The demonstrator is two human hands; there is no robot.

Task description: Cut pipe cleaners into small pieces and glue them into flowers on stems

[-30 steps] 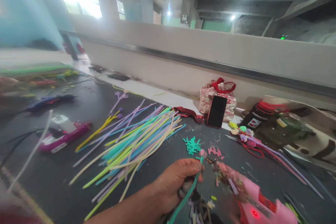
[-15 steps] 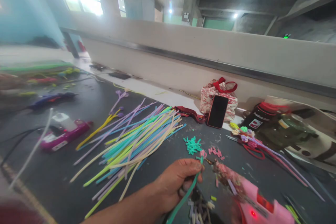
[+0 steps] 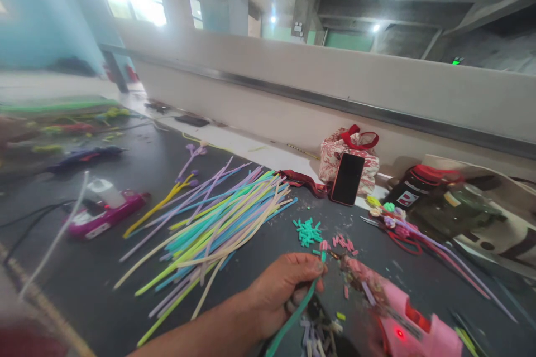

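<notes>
My left hand (image 3: pixel 288 284) is closed, with thumb and fingers pinching a green flexible stem (image 3: pixel 295 318). Small pink pieces (image 3: pixel 324 246) sit at the stem's upper end. Just right of that end is the dark nozzle of a pink glue gun (image 3: pixel 404 312), which shows a lit red light. My right hand is not in view, and whatever supports the gun is out of sight. Beyond my left hand lie a heap of short green pieces (image 3: pixel 307 232) and some short pink pieces (image 3: pixel 343 244). Below it, partly covered, are mixed cut pieces (image 3: pixel 316 337).
Long coloured stems (image 3: pixel 221 228) spread across the dark table at left. A purple power strip (image 3: pixel 109 215) with a plug stands farther left. A phone (image 3: pixel 347 178) leans on a patterned bag (image 3: pixel 329 150). Finished-looking coloured flowers (image 3: pixel 393 215) and a dark bottle (image 3: pixel 419 187) are at right.
The view has shifted very slightly. My left hand still pinches the green stem near the nozzle, and the glue gun has moved a little left and down in the picture.
</notes>
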